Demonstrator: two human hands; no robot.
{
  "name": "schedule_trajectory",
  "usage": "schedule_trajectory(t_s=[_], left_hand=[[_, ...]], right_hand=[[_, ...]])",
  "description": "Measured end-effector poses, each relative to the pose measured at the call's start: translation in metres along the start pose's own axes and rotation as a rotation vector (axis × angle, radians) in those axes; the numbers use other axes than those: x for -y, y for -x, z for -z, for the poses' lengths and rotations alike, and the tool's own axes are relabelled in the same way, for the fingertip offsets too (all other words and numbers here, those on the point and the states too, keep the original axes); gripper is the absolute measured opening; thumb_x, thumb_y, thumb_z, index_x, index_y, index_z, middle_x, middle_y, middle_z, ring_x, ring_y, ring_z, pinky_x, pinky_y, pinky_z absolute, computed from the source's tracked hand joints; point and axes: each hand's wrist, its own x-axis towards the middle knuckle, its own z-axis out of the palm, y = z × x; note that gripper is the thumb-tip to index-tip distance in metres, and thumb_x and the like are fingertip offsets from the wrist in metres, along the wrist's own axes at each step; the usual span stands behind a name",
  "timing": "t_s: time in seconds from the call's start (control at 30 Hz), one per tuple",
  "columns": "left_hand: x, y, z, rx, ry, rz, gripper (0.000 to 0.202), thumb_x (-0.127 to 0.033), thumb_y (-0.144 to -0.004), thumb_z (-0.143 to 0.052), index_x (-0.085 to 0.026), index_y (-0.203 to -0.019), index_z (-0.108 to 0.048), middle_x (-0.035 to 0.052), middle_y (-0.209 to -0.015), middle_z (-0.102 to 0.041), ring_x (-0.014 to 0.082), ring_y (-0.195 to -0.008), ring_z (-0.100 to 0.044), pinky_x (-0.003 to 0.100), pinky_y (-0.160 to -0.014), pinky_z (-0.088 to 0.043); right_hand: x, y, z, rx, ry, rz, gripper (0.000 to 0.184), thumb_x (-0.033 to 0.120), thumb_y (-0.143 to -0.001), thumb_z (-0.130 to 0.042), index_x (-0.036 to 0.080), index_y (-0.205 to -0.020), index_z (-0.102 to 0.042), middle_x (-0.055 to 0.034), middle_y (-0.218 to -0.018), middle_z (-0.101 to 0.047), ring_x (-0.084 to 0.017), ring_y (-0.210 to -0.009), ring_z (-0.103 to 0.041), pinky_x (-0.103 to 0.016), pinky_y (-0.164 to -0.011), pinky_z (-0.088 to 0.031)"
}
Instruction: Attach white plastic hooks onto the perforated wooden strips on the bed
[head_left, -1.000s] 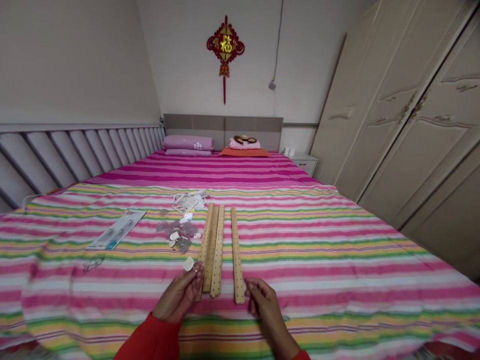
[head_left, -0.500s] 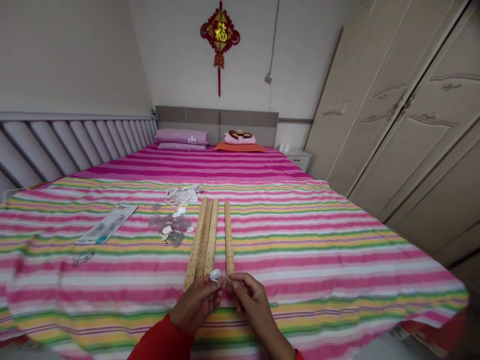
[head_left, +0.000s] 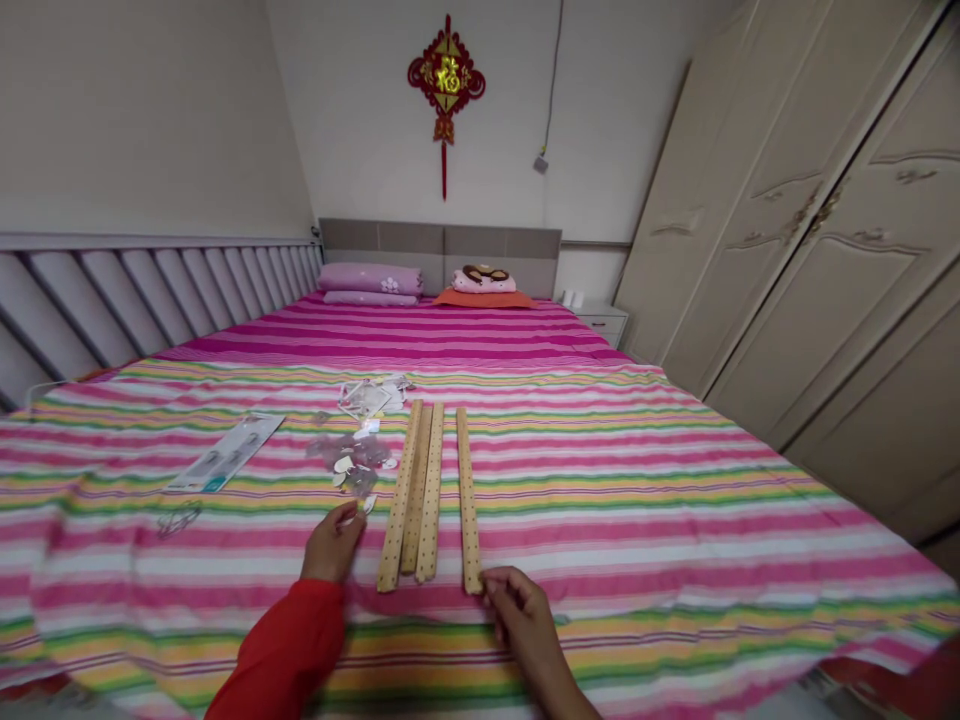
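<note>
At the near edge of a heap of clear plastic and white pieces (head_left: 356, 460), my left hand (head_left: 332, 542) is closed, its fingertips at a small white piece (head_left: 370, 503). My right hand (head_left: 521, 608) is pinched against the near right corner of a single perforated wooden strip (head_left: 469, 500). Whether it grips the strip or something tiny there is hidden. Left of that strip, three more wooden strips (head_left: 431, 490) lie side by side, lengthwise on the striped bed cover (head_left: 637, 520).
Farther up lie clear and white packaging pieces (head_left: 375, 397). A long flat pack (head_left: 225, 453) and a thin wire-like bundle (head_left: 180, 518) rest on the left. Folded bedding (head_left: 371, 280) sits by the headboard; wardrobes (head_left: 810, 230) stand on the right.
My left hand has moved left from the strips to the plastic heap, carrying a white piece. My right hand has shifted slightly right and down, staying at the single strip's near end.
</note>
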Motion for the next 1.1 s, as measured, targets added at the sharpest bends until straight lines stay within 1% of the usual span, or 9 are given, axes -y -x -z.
schedule_trajectory(t_s=[0.17, 0.23, 0.33, 0.43, 0.5, 0.6, 0.77, 0.93, 1.1], left_hand=[[-0.021, 0.019, 0.007, -0.012, -0.169, -0.213, 0.049, -0.052, -0.059, -0.062, -0.016, -0.093, -0.063, 0.0156, -0.105, -0.066, 0.0324, -0.109, -0.054, 0.041, -0.089, -0.043], [-0.043, 0.036, 0.010, 0.087, -0.133, -0.192, 0.052, -0.060, -0.063, -0.057, -0.016, -0.091, -0.065, 0.0130, -0.099, -0.067, 0.0300, -0.098, -0.058, 0.038, -0.082, -0.046], [-0.082, 0.065, 0.017, 0.376, 0.041, -0.052, 0.065, -0.075, -0.070, -0.037, -0.017, -0.076, -0.067, 0.0080, -0.072, -0.066, 0.0217, -0.068, -0.059, 0.032, -0.062, -0.045], [-0.116, 0.088, 0.024, 0.613, 0.245, -0.017, 0.085, -0.090, -0.057, -0.022, -0.017, -0.065, -0.067, 0.0081, -0.055, -0.060, 0.0152, -0.044, -0.047, 0.030, -0.045, -0.034], [-0.133, 0.100, 0.029, 0.571, 0.293, -0.067, 0.088, -0.094, -0.049, -0.017, -0.019, -0.055, -0.063, 0.0070, -0.046, -0.053, 0.0136, -0.039, -0.039, 0.030, -0.042, -0.029], [-0.144, 0.108, 0.034, 0.419, 0.288, -0.122, 0.082, -0.092, -0.055, -0.014, -0.022, -0.048, -0.057, 0.0039, -0.040, -0.045, 0.0138, -0.041, -0.034, 0.030, -0.043, -0.028], [-0.131, 0.099, 0.020, 0.363, 0.143, -0.112, 0.074, -0.083, -0.068, -0.010, -0.023, -0.042, -0.045, 0.0000, -0.038, -0.033, 0.0139, -0.041, -0.030, 0.028, -0.044, -0.026], [-0.104, 0.083, -0.004, 0.377, 0.016, 0.049, 0.070, -0.079, -0.073, -0.012, -0.023, -0.039, -0.036, 0.0001, -0.034, -0.034, 0.0148, -0.038, -0.036, 0.027, -0.042, -0.028], [-0.089, 0.074, -0.012, 0.396, -0.018, 0.126, 0.070, -0.081, -0.070, -0.011, -0.024, -0.036, -0.033, 0.0011, -0.031, -0.036, 0.0162, -0.037, -0.039, 0.028, -0.041, -0.031]], right_hand=[[0.023, 0.007, 0.014, 0.016, 0.065, 0.056, 0.045, 0.059, -0.065, -0.068, 0.015, -0.078, -0.066, 0.0045, -0.053, -0.050, -0.006, -0.036, -0.038, -0.019, -0.035, -0.029], [0.044, 0.012, 0.018, 0.061, 0.074, 0.108, 0.042, 0.057, -0.071, -0.065, 0.017, -0.084, -0.067, 0.0037, -0.056, -0.051, -0.008, -0.040, -0.040, -0.021, -0.038, -0.032], [0.082, 0.022, 0.020, 0.104, 0.049, 0.256, 0.045, 0.059, -0.077, -0.057, 0.017, -0.090, -0.067, -0.0015, -0.067, -0.058, -0.011, -0.048, -0.046, -0.024, -0.045, -0.037], [0.120, 0.034, 0.017, 0.107, 0.008, 0.430, 0.059, 0.070, -0.079, -0.040, 0.017, -0.078, -0.067, -0.0042, -0.064, -0.057, -0.014, -0.050, -0.048, -0.028, -0.048, -0.038], [0.141, 0.041, 0.014, 0.068, 0.024, 0.524, 0.068, 0.076, -0.078, -0.031, 0.018, -0.066, -0.065, -0.0030, -0.056, -0.051, -0.015, -0.050, -0.046, -0.030, -0.050, -0.038], [0.158, 0.043, 0.011, -0.024, 0.057, 0.597, 0.071, 0.078, -0.078, -0.022, 0.020, -0.053, -0.055, 0.0008, -0.048, -0.039, -0.014, -0.047, -0.039, -0.029, -0.049, -0.033], [0.144, 0.018, 0.010, -0.151, 0.149, 0.411, 0.064, 0.070, -0.084, -0.022, 0.022, -0.046, -0.040, 0.0049, -0.044, -0.028, -0.011, -0.042, -0.027, -0.026, -0.043, -0.024], [0.103, -0.013, 0.013, -0.214, 0.272, 0.136, 0.067, 0.071, -0.083, -0.023, 0.024, -0.036, -0.032, 0.0050, -0.035, -0.024, -0.011, -0.037, -0.029, -0.028, -0.044, -0.025], [0.071, -0.026, 0.022, -0.267, 0.302, 0.023, 0.069, 0.071, -0.083, -0.023, 0.025, -0.033, -0.031, 0.0045, -0.034, -0.025, -0.012, -0.037, -0.031, -0.029, -0.046, -0.026]])
